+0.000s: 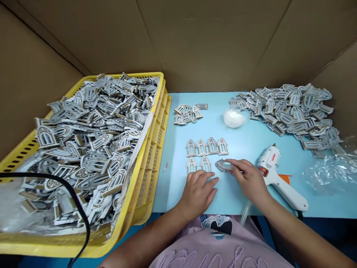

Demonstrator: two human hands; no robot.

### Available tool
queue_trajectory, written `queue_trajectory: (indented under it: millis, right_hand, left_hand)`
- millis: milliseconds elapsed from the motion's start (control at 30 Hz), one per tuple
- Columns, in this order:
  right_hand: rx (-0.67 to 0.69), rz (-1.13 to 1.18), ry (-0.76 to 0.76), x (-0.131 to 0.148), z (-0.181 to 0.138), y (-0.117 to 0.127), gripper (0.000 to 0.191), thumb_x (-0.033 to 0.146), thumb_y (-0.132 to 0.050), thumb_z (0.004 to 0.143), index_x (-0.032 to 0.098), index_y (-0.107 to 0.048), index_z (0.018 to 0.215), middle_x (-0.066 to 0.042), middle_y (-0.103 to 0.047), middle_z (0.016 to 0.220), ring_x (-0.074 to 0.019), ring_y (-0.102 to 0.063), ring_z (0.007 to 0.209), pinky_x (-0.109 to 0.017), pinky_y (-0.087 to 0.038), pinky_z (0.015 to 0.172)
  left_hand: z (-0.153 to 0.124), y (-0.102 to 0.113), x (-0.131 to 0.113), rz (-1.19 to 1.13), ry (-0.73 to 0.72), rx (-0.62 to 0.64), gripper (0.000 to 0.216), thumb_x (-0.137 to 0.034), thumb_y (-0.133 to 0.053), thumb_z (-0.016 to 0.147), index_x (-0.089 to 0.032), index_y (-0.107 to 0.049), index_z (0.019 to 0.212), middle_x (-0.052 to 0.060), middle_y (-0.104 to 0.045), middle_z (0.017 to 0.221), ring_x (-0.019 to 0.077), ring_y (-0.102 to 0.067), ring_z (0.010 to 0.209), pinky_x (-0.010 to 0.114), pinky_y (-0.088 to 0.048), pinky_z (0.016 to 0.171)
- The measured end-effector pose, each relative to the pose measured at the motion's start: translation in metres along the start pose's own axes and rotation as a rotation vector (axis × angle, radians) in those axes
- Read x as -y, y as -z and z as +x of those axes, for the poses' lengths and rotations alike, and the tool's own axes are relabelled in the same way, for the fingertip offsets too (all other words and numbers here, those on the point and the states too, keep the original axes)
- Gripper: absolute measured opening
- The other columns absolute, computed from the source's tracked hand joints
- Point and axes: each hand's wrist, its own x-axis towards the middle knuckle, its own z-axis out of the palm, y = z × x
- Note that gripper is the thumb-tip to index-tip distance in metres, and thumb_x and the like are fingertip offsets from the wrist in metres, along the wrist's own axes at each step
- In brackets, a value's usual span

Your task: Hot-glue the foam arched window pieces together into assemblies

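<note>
My right hand (pixel 249 178) pinches a small grey arched window piece (pixel 223 165) and holds it flat on the light blue table (pixel 245 145). My left hand (pixel 198 190) rests palm down beside it, fingers stretched out, just below two window pieces (pixel 198 164) of a second row. Above them a row of several identical pieces (pixel 206 146) lies side by side. A white hot glue gun (pixel 275 173) lies just right of my right hand.
A yellow crate (pixel 152 149) heaped with grey window pieces fills the left. Another heap (pixel 292 109) lies at the back right, a small cluster (pixel 188 112) and a white tuft (pixel 233 118) at the back centre. Clear plastic wrap (pixel 330 173) sits at the right. Cardboard walls surround the table.
</note>
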Motion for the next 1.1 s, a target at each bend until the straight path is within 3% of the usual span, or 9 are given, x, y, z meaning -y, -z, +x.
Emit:
queue_trajectory:
  millis: [133, 267, 400, 500, 600, 700, 800, 933, 1100]
  right_hand:
    - [0.029, -0.115, 0.034, 0.002, -0.007, -0.019, 0.021, 0.032, -0.058, 0.099, 0.015, -0.066, 0.11, -0.004, -0.069, 0.095, -0.0156, -0.066, 0.085, -0.036, -0.057, 0.081]
    - [0.143, -0.233, 0.112, 0.007, -0.009, -0.014, 0.028, 0.036, -0.06, 0.099, 0.018, -0.065, 0.119, -0.002, -0.068, 0.092, -0.0147, -0.066, 0.079, -0.036, -0.057, 0.078]
    - [0.076, -0.374, 0.082, -0.015, -0.021, 0.032, 0.046, 0.033, -0.062, 0.095, 0.02, -0.056, 0.139, -0.008, -0.066, 0.101, -0.0241, -0.063, 0.098, -0.044, -0.053, 0.09]
    - [-0.018, -0.488, -0.021, -0.05, -0.045, 0.072, 0.05, 0.03, -0.067, 0.089, 0.012, -0.059, 0.135, -0.019, -0.058, 0.125, -0.0381, -0.053, 0.117, -0.056, -0.046, 0.1]
    - [-0.036, -0.546, -0.107, -0.084, -0.067, 0.09, 0.064, 0.032, -0.073, 0.081, 0.009, -0.055, 0.138, -0.023, -0.053, 0.134, -0.044, -0.051, 0.121, -0.059, -0.046, 0.1]
    - [-0.017, -0.55, -0.129, -0.105, -0.074, 0.088, 0.068, 0.038, -0.074, 0.08, 0.015, -0.052, 0.141, -0.019, -0.052, 0.138, -0.04, -0.054, 0.121, -0.052, -0.052, 0.097]
    - [-0.02, -0.537, -0.116, -0.11, -0.071, 0.081, 0.057, 0.04, -0.068, 0.084, 0.018, -0.055, 0.134, -0.015, -0.054, 0.133, -0.0321, -0.059, 0.115, -0.043, -0.054, 0.094]
    - [-0.082, -0.551, -0.093, -0.103, -0.074, 0.075, 0.047, 0.037, -0.061, 0.084, 0.015, -0.059, 0.126, -0.016, -0.053, 0.128, -0.0302, -0.059, 0.111, -0.042, -0.054, 0.094]
    - [-0.203, -0.595, -0.139, -0.09, -0.092, 0.075, 0.05, 0.04, -0.054, 0.085, 0.015, -0.06, 0.128, -0.017, -0.052, 0.127, -0.0307, -0.06, 0.11, -0.043, -0.054, 0.09]
  left_hand:
    - [0.006, -0.005, -0.008, 0.031, -0.005, 0.038, 0.036, -0.025, -0.067, 0.091, -0.023, -0.061, 0.126, 0.007, -0.067, 0.127, 0.0285, -0.054, 0.113, 0.046, -0.043, 0.089]
    - [0.008, -0.008, -0.009, 0.066, -0.012, 0.032, 0.035, -0.024, -0.065, 0.092, -0.022, -0.061, 0.127, 0.009, -0.066, 0.129, 0.0301, -0.052, 0.115, 0.048, -0.042, 0.091]
    - [0.009, -0.01, -0.011, 0.069, -0.044, 0.027, 0.031, -0.021, -0.062, 0.093, -0.021, -0.061, 0.124, 0.009, -0.067, 0.128, 0.0302, -0.052, 0.115, 0.047, -0.041, 0.092]
    - [0.009, -0.015, -0.016, 0.051, -0.084, 0.039, 0.03, -0.019, -0.062, 0.093, -0.021, -0.062, 0.124, 0.008, -0.067, 0.127, 0.0299, -0.053, 0.115, 0.045, -0.04, 0.09]
    - [0.009, -0.021, -0.023, 0.027, -0.128, 0.045, 0.03, -0.019, -0.062, 0.093, -0.021, -0.062, 0.123, 0.008, -0.068, 0.125, 0.0292, -0.053, 0.115, 0.045, -0.039, 0.091]
    - [0.009, -0.026, -0.026, 0.016, -0.163, 0.039, 0.03, -0.018, -0.061, 0.093, -0.021, -0.063, 0.122, 0.008, -0.069, 0.123, 0.0286, -0.054, 0.115, 0.045, -0.04, 0.093]
    - [0.008, -0.028, -0.026, 0.015, -0.165, 0.015, 0.029, -0.018, -0.06, 0.093, -0.021, -0.063, 0.122, 0.009, -0.069, 0.12, 0.0285, -0.055, 0.115, 0.045, -0.041, 0.093]
    - [0.005, -0.029, -0.024, 0.011, -0.159, -0.022, 0.03, -0.017, -0.061, 0.091, -0.02, -0.064, 0.121, 0.009, -0.069, 0.119, 0.0284, -0.055, 0.115, 0.046, -0.042, 0.094]
    - [0.004, -0.029, -0.023, -0.001, -0.156, -0.034, 0.03, -0.017, -0.061, 0.091, -0.02, -0.064, 0.121, 0.009, -0.069, 0.119, 0.0287, -0.055, 0.115, 0.046, -0.043, 0.093]
